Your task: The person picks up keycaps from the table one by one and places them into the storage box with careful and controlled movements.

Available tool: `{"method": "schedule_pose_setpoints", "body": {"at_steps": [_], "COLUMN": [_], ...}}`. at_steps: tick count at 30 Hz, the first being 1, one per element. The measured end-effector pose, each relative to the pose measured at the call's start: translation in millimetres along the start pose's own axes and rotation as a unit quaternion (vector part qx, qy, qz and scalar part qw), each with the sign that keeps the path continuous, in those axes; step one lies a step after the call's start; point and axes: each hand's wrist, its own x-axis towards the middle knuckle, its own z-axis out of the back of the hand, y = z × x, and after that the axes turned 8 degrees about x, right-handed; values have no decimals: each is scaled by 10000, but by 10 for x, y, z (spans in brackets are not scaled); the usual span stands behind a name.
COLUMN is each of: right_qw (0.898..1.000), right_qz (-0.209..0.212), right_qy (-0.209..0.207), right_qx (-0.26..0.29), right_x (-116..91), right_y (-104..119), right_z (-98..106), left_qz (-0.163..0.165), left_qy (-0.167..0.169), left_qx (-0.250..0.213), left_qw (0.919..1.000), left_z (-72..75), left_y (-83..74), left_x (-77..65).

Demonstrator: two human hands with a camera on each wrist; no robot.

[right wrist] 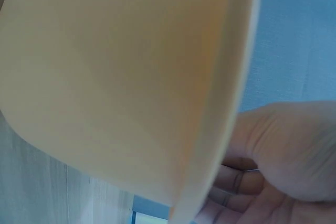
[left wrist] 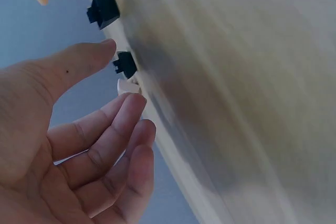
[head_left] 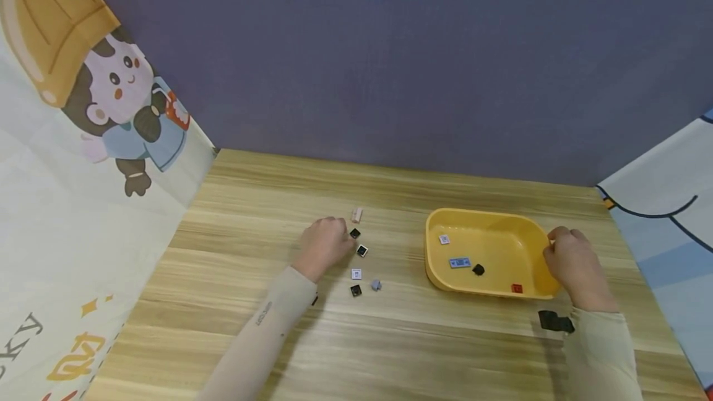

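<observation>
My left hand [head_left: 325, 245] reaches low over the table beside a small black square piece [head_left: 354, 234]. In the left wrist view, thumb and fingers are apart, with another view of that black piece [left wrist: 125, 65], topped by a narrow stub, in the gap; contact cannot be told. A pale pink piece [head_left: 357, 215] lies just beyond, and a black piece with a light edge [head_left: 362, 251] lies nearer. My right hand [head_left: 576, 265] grips the right rim of a yellow plastic tray [head_left: 484, 216], its fingers partly hidden behind the rim in the right wrist view.
Nearer on the wooden table [head_left: 390, 351] lie a white square piece [head_left: 356, 274], a black one [head_left: 356, 290] and a grey-blue one [head_left: 376, 285]. Inside the tray are white [head_left: 444, 239], blue [head_left: 460, 263], black [head_left: 478, 270] and red [head_left: 517, 288] pieces. Dark cloth [head_left: 390, 79] hangs behind.
</observation>
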Motion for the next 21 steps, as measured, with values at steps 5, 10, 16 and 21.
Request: {"method": "schedule_pose_setpoints", "body": {"at_steps": [5,10,16,21], "right_qw": [10000,10000,9999,9999], "right_qz": [-7,18,115,114], "right_qy": [-18,-43,-54,-31], "right_qx": [-52,-42,-43,-24], "right_x": [7,11,11,10], "right_y": [-1,-6,-17,-17], "right_z": [-1,-5,-7,-5], "left_qz": [159,195,170,119], "left_qy": [158,177,238,215], "left_qx": [54,176,243,348], "left_qw": [9997,9995,9993,9991], "left_z": [-22,-28,-27,-34], "left_y": [-37,-64,-74,-80], "left_x": [39,52,54,58]}}
